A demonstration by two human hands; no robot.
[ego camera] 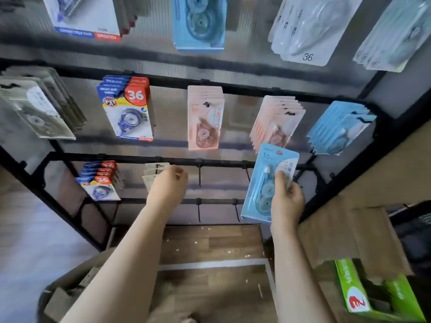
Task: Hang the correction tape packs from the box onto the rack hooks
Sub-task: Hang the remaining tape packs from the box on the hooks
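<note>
One blue correction tape pack (pixel 268 183) is pinched in the right hand (pixel 286 201), held by its lower right edge, tilted, in front of the rack (pixel 233 163) just right of the bare hooks (pixel 199 174) on the lower rails. Left hand (pixel 169 186) is up by the beige packs (pixel 154 172) on the next hook over, fingers loosely curled; can't really tell if it's gripping one or just touching. Main risk imo: holding the pack that low means the hang hole at the top wobbles, so it could miss the hook tip and bend the card, or slip out and drop to the wooden floor (pixel 210 245). Also easy to put blue on a hook in the wrong row, since the other blue packs (pixel 340 128) hang higher up to the right.
</note>
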